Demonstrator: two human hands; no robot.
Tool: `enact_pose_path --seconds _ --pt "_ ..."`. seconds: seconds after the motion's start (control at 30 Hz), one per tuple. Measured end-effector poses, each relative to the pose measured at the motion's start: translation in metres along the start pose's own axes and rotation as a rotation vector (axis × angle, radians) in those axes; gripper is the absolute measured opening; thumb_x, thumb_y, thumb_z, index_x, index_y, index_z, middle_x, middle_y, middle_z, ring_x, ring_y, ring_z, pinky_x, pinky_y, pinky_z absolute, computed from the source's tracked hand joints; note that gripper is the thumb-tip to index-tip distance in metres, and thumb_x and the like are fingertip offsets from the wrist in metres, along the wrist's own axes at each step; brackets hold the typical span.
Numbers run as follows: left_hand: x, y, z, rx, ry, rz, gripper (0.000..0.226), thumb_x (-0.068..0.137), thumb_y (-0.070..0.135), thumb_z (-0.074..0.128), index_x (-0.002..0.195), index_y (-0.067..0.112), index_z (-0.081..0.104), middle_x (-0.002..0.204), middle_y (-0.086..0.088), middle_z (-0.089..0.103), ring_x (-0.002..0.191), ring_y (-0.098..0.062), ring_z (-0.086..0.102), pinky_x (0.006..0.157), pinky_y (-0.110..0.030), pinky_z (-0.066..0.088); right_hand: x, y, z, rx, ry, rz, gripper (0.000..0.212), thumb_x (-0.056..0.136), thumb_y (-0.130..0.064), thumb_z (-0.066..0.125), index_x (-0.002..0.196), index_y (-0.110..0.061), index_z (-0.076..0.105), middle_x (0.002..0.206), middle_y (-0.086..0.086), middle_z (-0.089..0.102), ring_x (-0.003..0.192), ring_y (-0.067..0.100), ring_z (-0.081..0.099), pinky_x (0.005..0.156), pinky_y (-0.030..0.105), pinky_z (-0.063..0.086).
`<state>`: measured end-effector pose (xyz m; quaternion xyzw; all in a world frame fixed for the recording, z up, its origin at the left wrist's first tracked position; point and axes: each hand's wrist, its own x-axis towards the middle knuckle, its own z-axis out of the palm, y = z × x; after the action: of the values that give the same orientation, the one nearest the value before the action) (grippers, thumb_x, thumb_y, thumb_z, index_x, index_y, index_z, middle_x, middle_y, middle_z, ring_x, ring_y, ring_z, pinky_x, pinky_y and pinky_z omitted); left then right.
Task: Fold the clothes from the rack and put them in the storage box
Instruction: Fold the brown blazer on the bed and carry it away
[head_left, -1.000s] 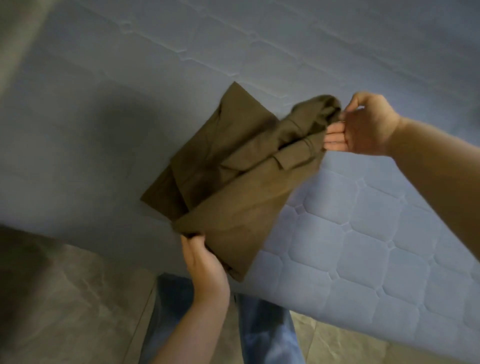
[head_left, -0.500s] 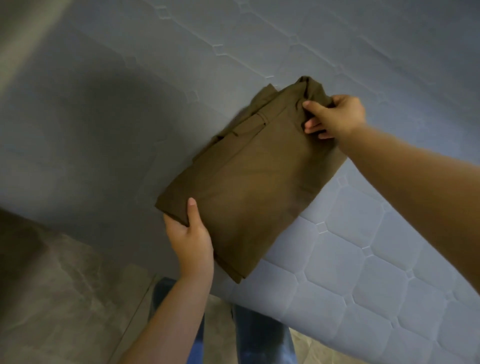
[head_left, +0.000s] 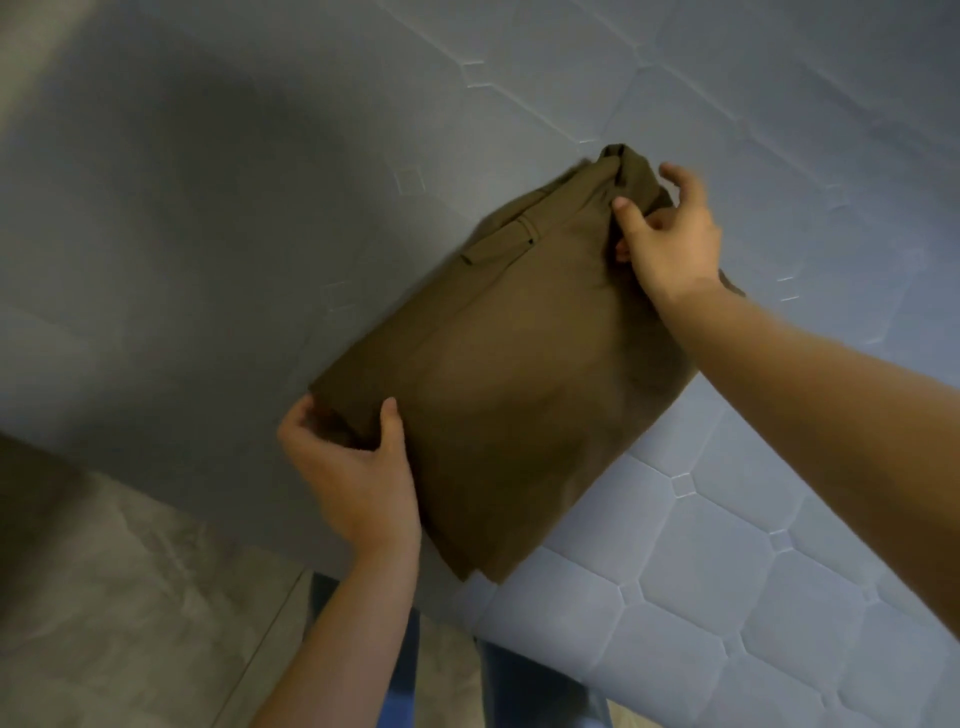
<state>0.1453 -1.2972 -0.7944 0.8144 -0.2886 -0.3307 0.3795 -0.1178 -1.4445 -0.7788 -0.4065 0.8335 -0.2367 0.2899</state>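
Observation:
A brown garment (head_left: 509, 374), folded into a thick rectangle with a pocket flap showing near its far end, lies on the light blue quilted mattress (head_left: 753, 571). My left hand (head_left: 353, 467) grips the garment's near left corner, thumb on top and fingers curled under the edge. At the far end my right hand (head_left: 665, 239) holds the bunched fabric, its thumb pressed on top and fingers spread around the fold. No rack or storage box is in view.
The mattress fills most of the view, its left part in shadow. A grey tiled floor (head_left: 130, 597) lies at the lower left beyond the mattress edge. My legs in blue jeans (head_left: 524, 686) stand against the near edge.
The garment went from half open to a closed fold lying flatter on the mattress. My right hand brought its end over and now holds the far end. My left hand shifted its grip at the near corner.

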Motion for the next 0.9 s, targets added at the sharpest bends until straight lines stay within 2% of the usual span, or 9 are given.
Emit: enact_pose_path --seconds 0.1,0.17,0.3,0.37,0.57,0.63,0.7,0.77,0.9 --pt "-0.012 0.027 -0.009 0.384 0.010 0.346 0.079 0.081 0.021 0.074 0.148 0.013 0.032 0.159 -0.009 0.023 0.148 -0.023 0.022 0.121 -0.045 0.019 -0.029 0.005 -0.010 0.026 -0.029 -0.248 0.065 0.096 -0.029 0.062 0.152 -0.021 0.030 0.092 -0.001 0.064 0.086 0.006 0.062 0.086 0.021 0.049" --pt "-0.017 0.047 0.001 0.601 -0.115 0.561 0.075 0.088 0.026 0.064 0.153 0.015 0.026 0.164 -0.008 0.009 0.152 -0.025 0.003 0.122 -0.048 0.002 -0.054 0.011 -0.016 -0.114 -0.032 -0.526 0.062 0.097 -0.024 0.060 0.152 -0.016 0.033 0.111 0.001 0.061 0.104 0.012 0.058 0.097 0.033 0.045" --pt "-0.012 0.046 0.055 0.848 -0.390 0.797 0.065 0.099 0.043 0.040 0.156 0.020 0.018 0.164 -0.005 0.006 0.151 -0.028 -0.003 0.121 -0.053 0.002 -0.063 0.010 -0.006 -0.513 -0.300 -1.198 0.056 0.102 -0.028 0.051 0.152 -0.010 0.036 0.159 0.011 0.033 0.150 0.030 0.025 0.120 0.050 0.025" --pt "-0.003 0.024 0.073 0.921 -0.439 0.753 0.066 0.100 0.050 0.035 0.156 0.021 0.015 0.164 -0.005 0.005 0.151 -0.028 -0.001 0.120 -0.054 0.008 -0.038 0.016 0.009 -0.762 -0.402 -1.291 0.058 0.105 -0.039 0.041 0.157 -0.019 0.024 0.165 0.007 0.017 0.153 0.029 0.010 0.124 0.048 0.015" --pt "0.004 -0.007 0.084 0.982 -0.396 0.699 0.068 0.098 0.052 0.034 0.156 0.026 0.012 0.165 -0.004 0.003 0.151 -0.028 -0.002 0.120 -0.053 0.008 0.028 0.036 0.022 -1.026 -0.386 -1.120 0.063 0.102 -0.063 0.019 0.158 -0.038 0.005 0.167 0.002 0.001 0.154 0.027 -0.002 0.124 0.050 0.009" --pt "0.003 -0.008 0.085 0.980 -0.395 0.708 0.068 0.097 0.052 0.034 0.156 0.026 0.013 0.165 -0.004 0.004 0.151 -0.028 -0.002 0.121 -0.053 0.008 0.037 0.038 0.020 -1.034 -0.267 -0.882 0.064 0.099 -0.067 0.009 0.156 -0.042 -0.007 0.167 -0.001 -0.005 0.154 0.027 -0.006 0.123 0.054 0.003" --pt "0.003 -0.008 0.083 0.986 -0.404 0.705 0.069 0.097 0.053 0.034 0.156 0.026 0.013 0.165 -0.004 0.004 0.151 -0.029 -0.001 0.120 -0.053 0.008 0.049 0.038 0.013 -0.951 -0.206 -0.474 0.068 0.092 -0.076 0.001 0.152 -0.048 -0.015 0.166 -0.004 -0.010 0.153 0.028 -0.008 0.122 0.055 -0.001" --pt "0.003 -0.004 0.081 0.990 -0.421 0.703 0.072 0.096 0.057 0.034 0.157 0.025 0.012 0.165 -0.005 0.005 0.151 -0.029 -0.001 0.120 -0.053 0.009 0.053 0.035 0.000 -0.838 -0.229 -0.202 0.080 0.085 -0.085 0.003 0.154 -0.047 -0.007 0.167 -0.004 -0.004 0.154 0.025 -0.001 0.122 0.053 0.008" --pt "0.011 0.011 0.064 0.952 -0.439 0.711 0.074 0.095 0.063 0.033 0.156 0.024 0.016 0.164 -0.001 0.014 0.151 -0.022 0.009 0.121 -0.050 0.011 0.036 0.020 -0.041 -0.781 -0.249 -0.109 0.091 0.078 -0.092 0.016 0.147 -0.036 0.037 0.148 0.003 0.041 0.136 0.032 0.040 0.098 0.052 0.042"
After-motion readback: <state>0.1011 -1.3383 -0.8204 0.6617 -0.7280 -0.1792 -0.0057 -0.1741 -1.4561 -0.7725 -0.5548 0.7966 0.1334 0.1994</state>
